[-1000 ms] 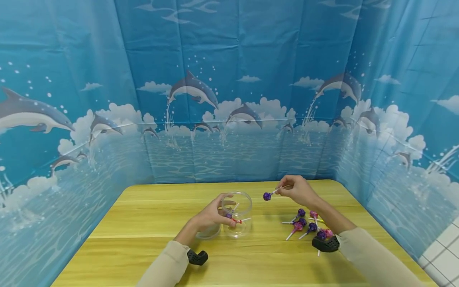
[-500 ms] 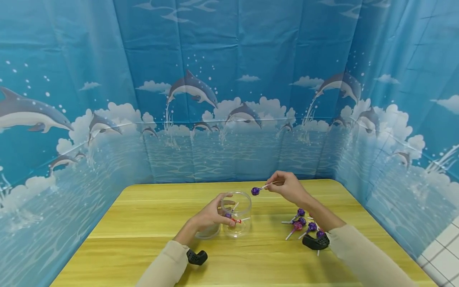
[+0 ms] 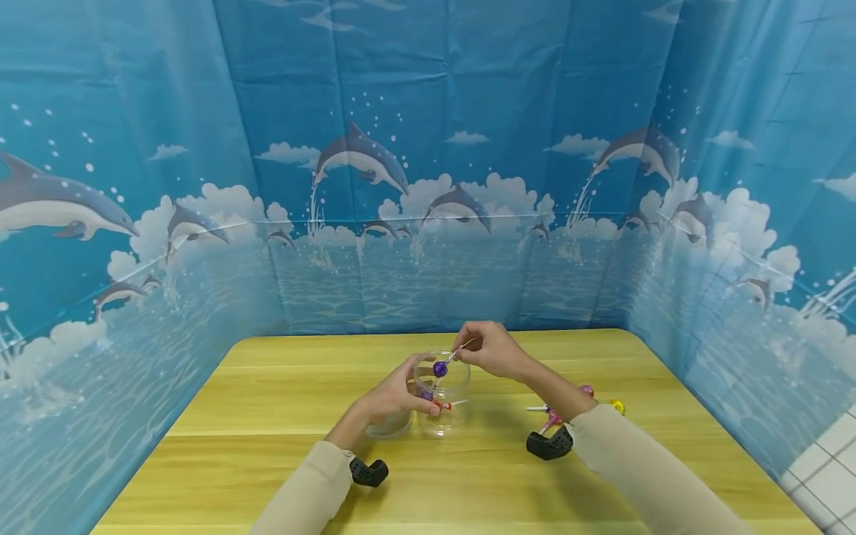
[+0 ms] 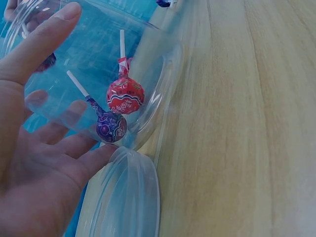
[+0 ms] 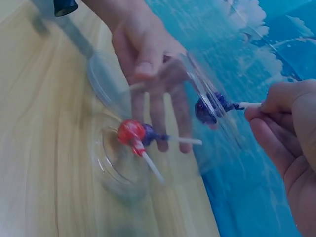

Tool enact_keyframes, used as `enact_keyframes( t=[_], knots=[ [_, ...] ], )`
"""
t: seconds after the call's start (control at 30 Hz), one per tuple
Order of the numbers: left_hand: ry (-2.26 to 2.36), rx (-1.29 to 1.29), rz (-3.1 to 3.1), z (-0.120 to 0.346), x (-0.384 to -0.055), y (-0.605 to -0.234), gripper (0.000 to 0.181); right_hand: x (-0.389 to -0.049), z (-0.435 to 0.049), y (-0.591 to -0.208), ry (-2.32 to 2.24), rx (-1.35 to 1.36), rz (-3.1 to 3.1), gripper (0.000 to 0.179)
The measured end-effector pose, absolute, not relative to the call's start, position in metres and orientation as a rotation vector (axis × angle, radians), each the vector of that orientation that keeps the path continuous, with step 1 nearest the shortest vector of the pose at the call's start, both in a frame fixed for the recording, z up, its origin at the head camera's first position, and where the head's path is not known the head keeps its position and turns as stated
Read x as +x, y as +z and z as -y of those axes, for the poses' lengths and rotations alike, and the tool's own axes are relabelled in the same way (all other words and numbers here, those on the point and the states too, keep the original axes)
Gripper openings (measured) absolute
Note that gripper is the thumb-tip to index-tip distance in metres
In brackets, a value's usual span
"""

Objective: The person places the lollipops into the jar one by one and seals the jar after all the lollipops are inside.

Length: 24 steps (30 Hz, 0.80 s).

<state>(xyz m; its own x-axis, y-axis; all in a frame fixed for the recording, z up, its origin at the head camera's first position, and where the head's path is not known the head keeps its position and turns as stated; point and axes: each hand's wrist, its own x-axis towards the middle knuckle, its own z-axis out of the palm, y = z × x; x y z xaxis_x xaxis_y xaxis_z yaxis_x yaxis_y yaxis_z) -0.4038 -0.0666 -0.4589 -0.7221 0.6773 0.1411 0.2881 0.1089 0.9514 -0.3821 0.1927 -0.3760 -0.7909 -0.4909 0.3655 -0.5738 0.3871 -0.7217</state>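
Note:
My left hand (image 3: 391, 395) grips the side of a clear plastic jar (image 3: 455, 424) that stands on the table, thumb in front and fingers round the back. Inside, near the jar's bottom, lie a red lollipop (image 4: 126, 95) and a purple lollipop (image 4: 111, 127), sticks pointing toward the mouth. With thumb and fingertips, my right hand (image 3: 493, 352) pinches the white stick of another purple lollipop (image 3: 440, 368). Its wrapped head hangs downward at the jar's mouth, overlapping the rim in the head and right wrist views.
A translucent round lid (image 4: 131, 197) lies on the wooden table (image 3: 267, 461) beside the jar, close to my left hand. Several more lollipops, among them a pink one (image 3: 552, 419) and a yellow one (image 3: 618, 406), lie at right, partly hidden under my right forearm. A dolphin-print curtain (image 3: 401, 282) surrounds the table.
My right hand has moved left with the purple lollipop, from above the table right of the jar to the jar's mouth. My left hand has kept its hold on the jar.

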Motion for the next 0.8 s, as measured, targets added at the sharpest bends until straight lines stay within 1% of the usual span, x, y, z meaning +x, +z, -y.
enact_keyframes(
  t=[0.13, 0.27, 0.33, 0.47, 0.7, 0.8],
  knots=[
    [1.637, 0.936, -2.080, 0.068, -0.404, -0.457, 0.090, -0.385, -0.177, -0.378, 1.241, 1.077, 2.560, 0.004],
    [1.645, 0.917, -2.069, 0.069, -0.404, -0.458, 0.089, -0.385, -0.165, -0.380, 1.151, 1.118, 2.594, 0.002],
    [1.644, 0.918, -2.056, 0.069, -0.404, -0.459, 0.089, -0.386, -0.160, -0.381, 1.124, 1.133, 2.605, 0.004],
    [1.649, 0.945, -2.024, 0.069, -0.404, -0.459, 0.088, -0.386, -0.153, -0.383, 1.083, 1.159, 2.619, 0.004],
    [1.655, 0.948, -2.018, 0.068, -0.405, -0.460, 0.079, -0.389, -0.143, -0.386, 0.978, 1.223, 2.624, 0.004],
    [1.655, 0.961, -2.024, 0.068, -0.404, -0.460, 0.082, -0.390, -0.142, -0.386, 0.968, 1.239, 2.624, 0.005]
  ],
)
